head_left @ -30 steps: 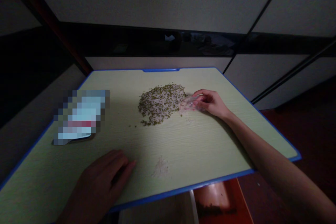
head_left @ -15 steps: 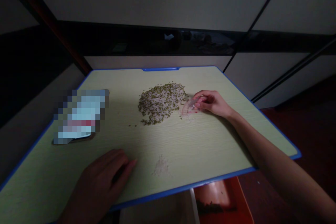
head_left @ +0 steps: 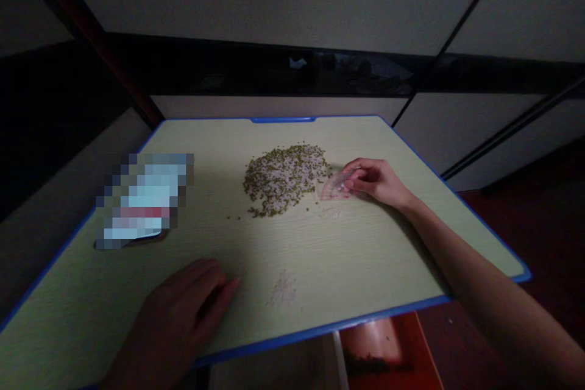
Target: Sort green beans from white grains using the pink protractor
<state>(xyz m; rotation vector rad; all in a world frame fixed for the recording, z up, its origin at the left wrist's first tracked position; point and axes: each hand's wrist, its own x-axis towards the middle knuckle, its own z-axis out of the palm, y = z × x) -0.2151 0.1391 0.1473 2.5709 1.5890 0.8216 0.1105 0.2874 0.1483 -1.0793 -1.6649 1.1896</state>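
My right hand [head_left: 372, 183] pinches a clear protractor [head_left: 336, 186] with reddish markings, its edge down at the table just right of a mixed pile. That pile [head_left: 286, 180] is made of small green beans, which look like mung beans, and white grains like rice. By the protractor's lower edge lies a small scatter of white grains [head_left: 331, 212]. Another small heap of white grains [head_left: 283, 289] sits near the front edge. My left hand [head_left: 183, 298] rests at the table's front left, fingers loosely bent and thumb apart, with nothing visible in it.
The pale folding table [head_left: 219, 158] has a blue rim. On its left lies a phone-like device [head_left: 146, 195], its screen pixelated. Below the front edge stand a whitish container [head_left: 338, 353] and an orange bin [head_left: 425, 347] with dark bits inside. Cabinet panels [head_left: 274, 0] rise behind.
My right hand and the protractor have shifted very slightly beside the pile, leaving the white grains below its edge more exposed. The whole view has moved a little; my left hand stays put.
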